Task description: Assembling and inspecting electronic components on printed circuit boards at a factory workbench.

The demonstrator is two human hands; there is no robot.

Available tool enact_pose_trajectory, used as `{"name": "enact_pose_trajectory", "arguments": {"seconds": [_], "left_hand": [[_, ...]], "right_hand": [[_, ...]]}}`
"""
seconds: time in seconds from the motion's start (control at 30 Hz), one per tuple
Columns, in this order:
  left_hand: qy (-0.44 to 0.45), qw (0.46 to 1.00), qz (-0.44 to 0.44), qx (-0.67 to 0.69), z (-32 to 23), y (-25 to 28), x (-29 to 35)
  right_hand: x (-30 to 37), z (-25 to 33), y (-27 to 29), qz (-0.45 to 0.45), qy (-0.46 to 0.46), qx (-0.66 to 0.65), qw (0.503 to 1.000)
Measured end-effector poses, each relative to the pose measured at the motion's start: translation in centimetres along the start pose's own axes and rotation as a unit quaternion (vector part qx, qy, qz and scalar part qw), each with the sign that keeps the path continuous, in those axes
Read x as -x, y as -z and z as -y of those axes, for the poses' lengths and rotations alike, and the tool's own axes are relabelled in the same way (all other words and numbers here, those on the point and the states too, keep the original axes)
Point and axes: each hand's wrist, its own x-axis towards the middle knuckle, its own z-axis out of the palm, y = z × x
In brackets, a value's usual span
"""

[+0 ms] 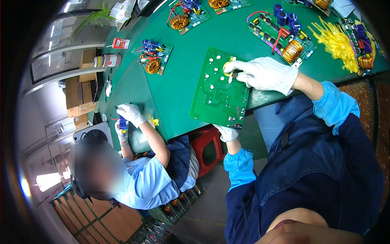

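Observation:
A large green circuit board (215, 95) is tilted up in front of me, its underside with white blobs facing me. My left hand (228, 133), in a white glove, holds the board's lower edge, and its fingers are hidden behind the board. My right hand (266, 74), also gloved, reaches over the board's upper right part. Its thumb and fingers are closed on a piece of yellow tape (228, 70) against the board's face. A heap of yellow tape strips (336, 45) lies on the table to the right of that hand.
Boards with copper coils and blue capacitors stand on the green table (174, 97): one board (282, 36) beyond my right hand, another (156, 56) to the left. At left a co-worker's gloved hands (131, 115) handle a part with blue capacitors. A red stool (207, 148) stands below the table edge.

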Motion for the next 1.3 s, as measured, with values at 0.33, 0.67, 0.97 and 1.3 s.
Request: {"name": "enact_pose_trajectory", "arguments": {"seconds": [0.33,0.67,0.97,1.3], "left_hand": [[-0.076,0.991,0.0,-0.109,2.7,4.9,-1.8],[-0.029,0.998,-0.009,-0.051,1.3,2.6,-0.4],[0.02,0.998,-0.045,0.032,1.4,2.3,-0.9],[0.052,0.986,-0.084,0.134,-2.7,-0.3,-0.9]], "right_hand": [[-0.2,0.1,-2.3,-0.098,0.034,-0.035,0.994],[6.0,-2.3,8.0,-0.367,-0.012,-0.3,0.88],[24.7,-19.5,9.2,-0.255,-0.319,0.316,0.856],[14.8,-6.7,5.0,-0.317,-0.202,0.124,0.918]]}}
